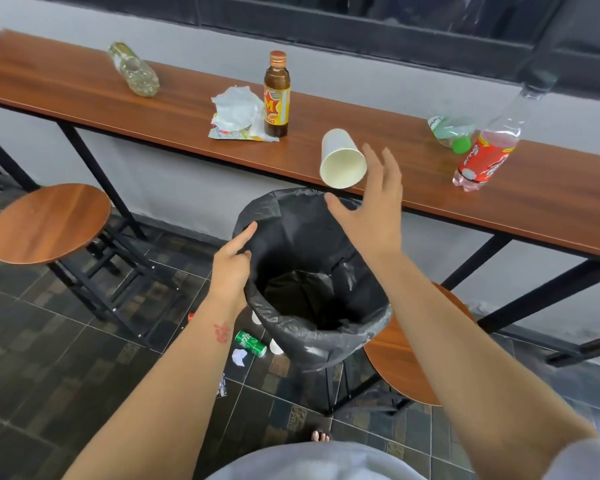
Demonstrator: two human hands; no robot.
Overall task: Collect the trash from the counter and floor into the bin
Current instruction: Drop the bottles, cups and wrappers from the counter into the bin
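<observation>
Left hand [231, 263]: closed on the near-left rim of the black-lined bin [312, 327], index finger extended along the liner edge

Right hand [369, 206]: open, fingers spread, holding nothing, above the far rim of the bin

Paper cup [342, 159]: tilted, mouth toward the camera, just beside the right fingertips at the front edge of the counter [66, 84]; contact with hand or counter cannot be determined

On the counter, left to right:
- clear bottle [134, 69], lying down
- crumpled wrapper [238, 114], touching the next item
- brown glass bottle [276, 95], upright, capped
- crushed green-capped bottle [452, 133]
- red-labelled plastic bottle [490, 147], leaning

On the tiled floor, near the base of the bin:
- green can [250, 344], lying down
- paper scrap [239, 357]

Wooden stools: one at left [47, 223], one at right [400, 362] behind the bin
</observation>
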